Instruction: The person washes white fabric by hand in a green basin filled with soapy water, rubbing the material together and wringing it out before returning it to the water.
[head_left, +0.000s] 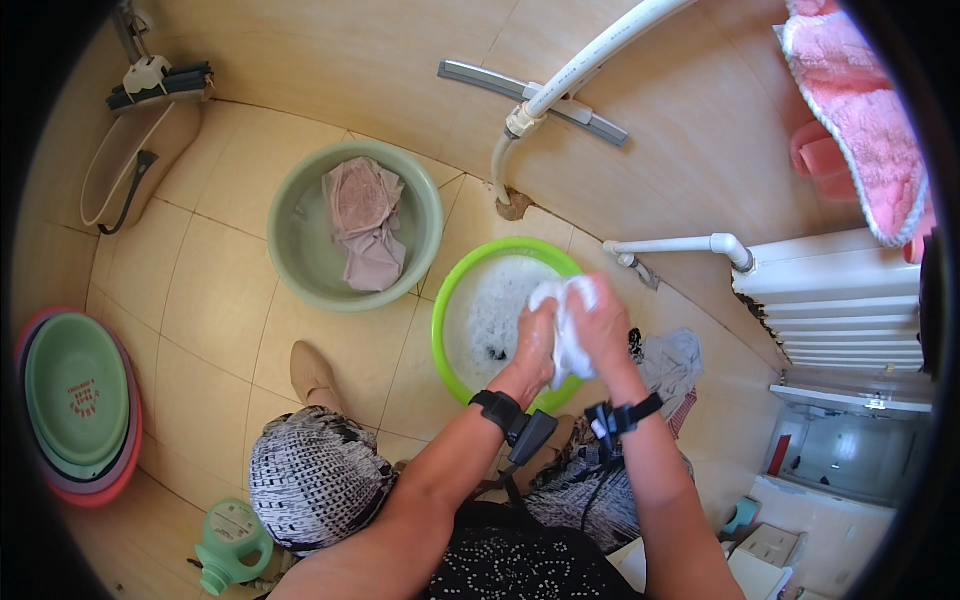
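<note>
A bunched white cloth, wet and partly blurred, is gripped between my two hands. My left hand grips its near left side, the thumb pointing up. From the right, my right hand presses on the same cloth. Both hands are above the right part of a bright green basin. Soapy water with white foam fills the basin, and a small dark patch shows in it. The hands and cloth hide part of the basin's right side.
A grey-green basin holds a pinkish cloth in water. Clothes lie on the floor to the right. Stacked basins lean at the left, near a green detergent jug. A white pipe and radiator line the wall.
</note>
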